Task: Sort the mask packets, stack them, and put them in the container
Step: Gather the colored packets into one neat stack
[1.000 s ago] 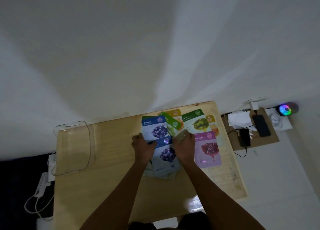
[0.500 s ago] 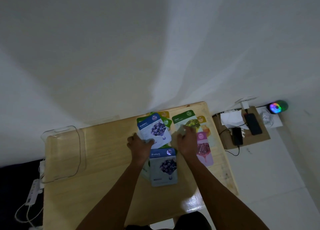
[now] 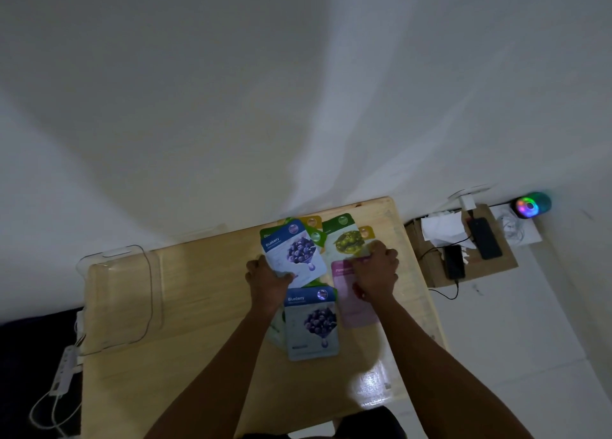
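Observation:
Several mask packets lie spread on the wooden table (image 3: 205, 306). My left hand (image 3: 267, 279) grips the lower edge of a tilted blue blueberry packet (image 3: 294, 253). A second blueberry packet (image 3: 311, 322) lies flat just below it, on top of other packets. My right hand (image 3: 376, 269) rests closed over the pink pomegranate packet (image 3: 351, 306) and the lower edge of the green olive packet (image 3: 344, 240). Green and yellow packets (image 3: 313, 222) peek out behind. The clear plastic container (image 3: 119, 293) stands at the table's left end, away from both hands.
Right of the table a cardboard piece (image 3: 496, 259) on the floor carries two phones (image 3: 485, 238), papers and cables. A glowing multicoloured speaker (image 3: 530, 205) sits by the wall. A white power strip (image 3: 64, 369) with cords lies off the table's left edge.
My left hand has dragged the upper blueberry packet and tilted it. My right hand has slid from the centre rightwards onto the pomegranate and olive packets. The lower blueberry packet now lies uncovered.

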